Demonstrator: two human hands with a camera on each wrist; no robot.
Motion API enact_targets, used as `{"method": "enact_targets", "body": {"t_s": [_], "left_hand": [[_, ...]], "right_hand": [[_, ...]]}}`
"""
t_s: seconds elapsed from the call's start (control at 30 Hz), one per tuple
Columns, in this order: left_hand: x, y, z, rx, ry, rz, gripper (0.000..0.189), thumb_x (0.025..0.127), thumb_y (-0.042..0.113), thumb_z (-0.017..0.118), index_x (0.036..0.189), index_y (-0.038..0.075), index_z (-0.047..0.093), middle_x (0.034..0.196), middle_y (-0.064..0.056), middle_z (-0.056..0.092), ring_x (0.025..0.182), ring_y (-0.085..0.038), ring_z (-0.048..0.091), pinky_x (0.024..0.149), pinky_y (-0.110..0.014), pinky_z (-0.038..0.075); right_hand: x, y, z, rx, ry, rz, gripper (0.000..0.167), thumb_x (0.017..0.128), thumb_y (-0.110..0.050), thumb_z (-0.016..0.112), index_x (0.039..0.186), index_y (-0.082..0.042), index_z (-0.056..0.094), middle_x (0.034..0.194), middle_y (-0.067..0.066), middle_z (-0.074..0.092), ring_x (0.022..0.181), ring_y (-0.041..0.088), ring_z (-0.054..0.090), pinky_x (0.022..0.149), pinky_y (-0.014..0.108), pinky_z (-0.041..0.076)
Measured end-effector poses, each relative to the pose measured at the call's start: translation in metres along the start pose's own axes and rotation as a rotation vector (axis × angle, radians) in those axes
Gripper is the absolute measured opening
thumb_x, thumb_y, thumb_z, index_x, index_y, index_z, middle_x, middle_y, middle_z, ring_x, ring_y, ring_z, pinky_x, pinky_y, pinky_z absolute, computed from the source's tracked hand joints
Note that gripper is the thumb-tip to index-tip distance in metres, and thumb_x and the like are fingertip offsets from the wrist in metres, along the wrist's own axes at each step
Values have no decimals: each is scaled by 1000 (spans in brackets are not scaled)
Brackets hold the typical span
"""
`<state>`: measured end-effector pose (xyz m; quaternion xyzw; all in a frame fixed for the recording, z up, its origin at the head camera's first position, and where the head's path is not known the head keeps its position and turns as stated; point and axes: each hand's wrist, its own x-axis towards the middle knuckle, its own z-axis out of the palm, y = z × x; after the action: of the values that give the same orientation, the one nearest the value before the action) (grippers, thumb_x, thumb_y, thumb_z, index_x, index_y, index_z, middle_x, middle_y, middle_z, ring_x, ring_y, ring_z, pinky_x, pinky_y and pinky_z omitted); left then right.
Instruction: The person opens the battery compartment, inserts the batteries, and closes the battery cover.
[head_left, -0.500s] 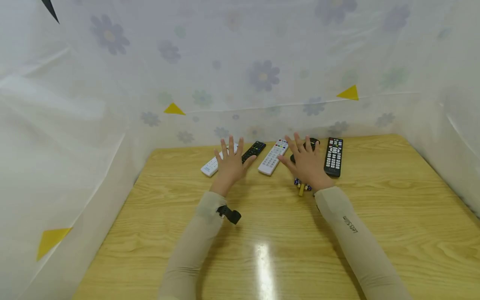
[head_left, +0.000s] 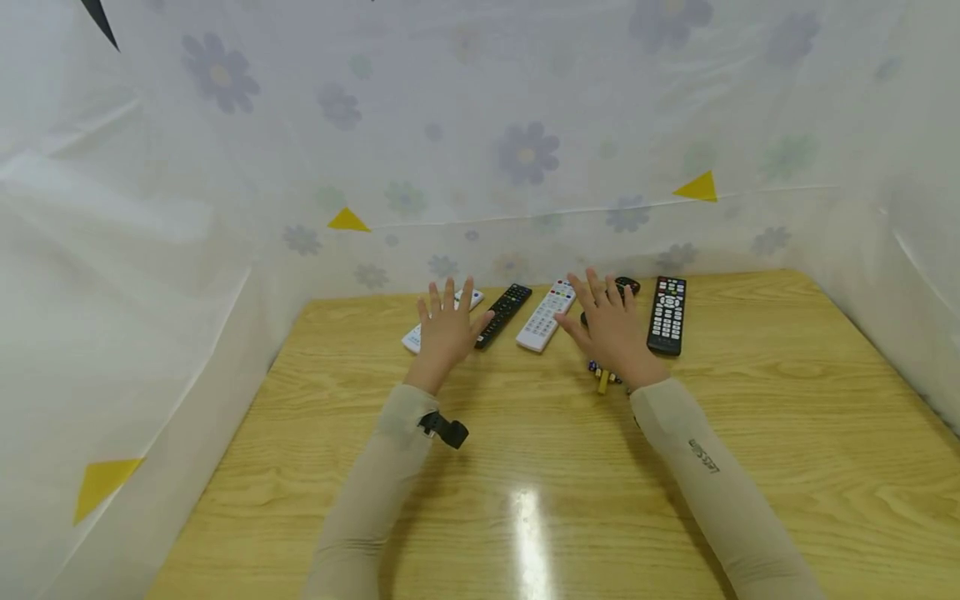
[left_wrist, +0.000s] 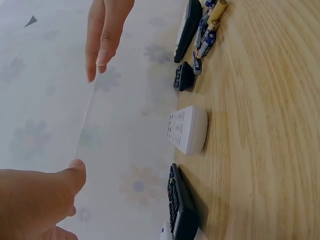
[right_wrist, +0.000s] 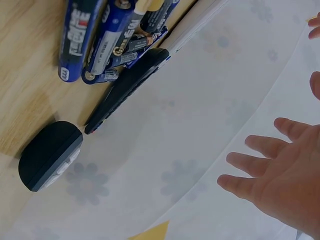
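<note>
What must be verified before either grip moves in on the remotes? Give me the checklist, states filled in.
1. Left grip free: ok; it holds nothing.
2. Right grip free: ok; fingers spread, nothing held.
3. Far-right black remote in plain sight: ok; uncovered, buttons up.
4. Far-left white remote in plain sight: not ok; the left grip partly covers it in the head view.
5. Batteries in plain sight from the head: not ok; the right grip hides some of them, though the right wrist view shows the cluster.
6. Battery compartments filled: cannot tell; no compartment can be made out.
</note>
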<state>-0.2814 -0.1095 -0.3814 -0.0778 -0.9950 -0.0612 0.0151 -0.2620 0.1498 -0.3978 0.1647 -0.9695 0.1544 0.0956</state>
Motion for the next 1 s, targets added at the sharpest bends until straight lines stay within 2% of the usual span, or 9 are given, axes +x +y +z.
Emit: {"method": "enact_targets", "body": {"t_s": [0.23, 0.4, 0.6, 0.77, 1.0], "left_hand": [[2, -9, 0, -48, -5, -12, 71, 100, 56, 31, 155, 16, 12, 159, -18, 8, 144, -41, 0, 116, -56, 8], [4, -16, 1, -66, -13, -1, 69, 102, 51, 34, 154, 10, 16, 156, -23, 17, 143, -41, 15, 116, -50, 18], [9, -28, 8, -81, -34, -25, 62, 103, 39, 41, 151, 3, 24, 149, -25, 32, 136, -39, 33, 109, -48, 34], [16, -41, 16, -94, -57, -51, 55, 104, 32, 43, 146, -3, 33, 142, -24, 40, 129, -38, 41, 102, -49, 42], [26, -54, 25, -46, -48, -32, 39, 101, 18, 49, 130, -8, 49, 127, -24, 51, 118, -36, 50, 93, -47, 49]], "right_hand": [[-3, 0, -1, 24, 28, -26, 68, 101, -40, 47, 155, -14, 13, 158, 23, 9, 142, 46, 6, 113, 63, 3], [-9, 1, -1, 61, 37, -24, 66, 102, -36, 47, 154, -7, 17, 154, 28, 20, 141, 47, 14, 113, 63, 10], [-15, 2, 0, 85, 36, -43, 63, 102, -33, 47, 150, 0, 24, 147, 30, 31, 137, 48, 24, 111, 61, 20], [-18, -1, -2, 98, 1, -53, 61, 102, -31, 48, 149, 2, 26, 146, 31, 33, 136, 47, 26, 110, 61, 23], [-21, -7, -7, 87, -44, -97, 56, 101, -27, 51, 144, 5, 33, 142, 29, 39, 133, 46, 32, 110, 59, 26]]}}
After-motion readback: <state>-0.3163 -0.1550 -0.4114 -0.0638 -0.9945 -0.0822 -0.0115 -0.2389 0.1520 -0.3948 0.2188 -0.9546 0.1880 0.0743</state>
